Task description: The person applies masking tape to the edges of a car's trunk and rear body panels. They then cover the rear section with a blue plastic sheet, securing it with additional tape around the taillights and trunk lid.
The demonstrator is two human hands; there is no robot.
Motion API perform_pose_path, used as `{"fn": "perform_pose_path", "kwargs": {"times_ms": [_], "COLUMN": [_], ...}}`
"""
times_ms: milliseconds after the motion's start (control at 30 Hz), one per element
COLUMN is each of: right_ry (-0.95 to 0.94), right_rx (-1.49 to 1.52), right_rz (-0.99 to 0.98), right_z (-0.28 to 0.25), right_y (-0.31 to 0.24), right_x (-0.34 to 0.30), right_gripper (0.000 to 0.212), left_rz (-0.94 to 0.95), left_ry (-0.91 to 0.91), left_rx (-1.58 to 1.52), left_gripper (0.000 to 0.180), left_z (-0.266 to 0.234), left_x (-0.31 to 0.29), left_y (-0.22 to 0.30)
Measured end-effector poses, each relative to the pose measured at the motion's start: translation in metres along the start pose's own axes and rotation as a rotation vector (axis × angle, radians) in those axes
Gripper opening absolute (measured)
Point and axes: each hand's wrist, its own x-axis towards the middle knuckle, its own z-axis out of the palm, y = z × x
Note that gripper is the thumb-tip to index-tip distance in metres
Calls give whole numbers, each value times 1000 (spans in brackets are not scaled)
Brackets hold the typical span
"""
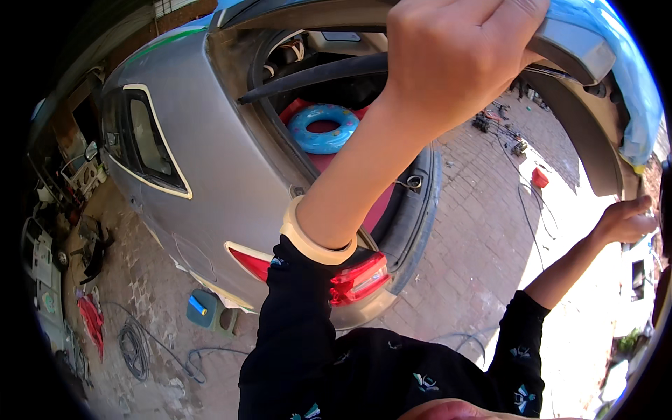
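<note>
My left hand (458,59) is raised at the top, fingers closed at the edge of the raised tailgate (582,50). What they pinch is hidden. A cream ring like a roll of masking tape (290,224) sits around my left wrist. Over to the right, my right hand (626,220) is closed by the tailgate's lower corner, and its grip is too small to make out. Blue plastic film (642,105) drapes over the tailgate's outer side. Below is the grey car (203,98), its side window (147,133) and red tail light (360,278) edged partly with cream tape.
A blue swim ring (301,133) lies in the open boot. On the paving are a coiled hose (133,350), a small stool (199,313) with a blue object on it, a red container (540,177), cables and loose parts (518,147). Another vehicle (42,280) stands far left.
</note>
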Motion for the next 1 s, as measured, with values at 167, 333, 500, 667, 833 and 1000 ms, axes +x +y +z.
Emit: {"fn": "perform_pose_path", "kwargs": {"times_ms": [167, 333, 500, 667, 833, 1000], "right_ry": [-113, -661, -898, -1345, -1544, -1470], "right_rx": [206, 740, 5, 11, 14, 205], "right_rz": [47, 408, 159, 379, 434, 512], "right_z": [-38, -18, 64, 36, 19, -22], "right_y": [-46, 16, 149, 112, 126, 128], "right_x": [-8, 52, 99, 80, 64, -22], "right_gripper": [88, 69, 109, 107, 105, 107], "left_rz": [-31, -101, -172, -130, -417, -174], "left_ry": [-117, -318, -260, -330, -395, -468], "left_rx": [36, 258, 186, 259, 424, 62], "left_gripper": [41, 39, 41, 34, 31, 37], "left_z": [-5, -23, -13, -27, -40, -56], "left_x": [0, -6, -12, 1, -10, -32], "left_y": [6, 7, 3, 12, 42, 50]}}
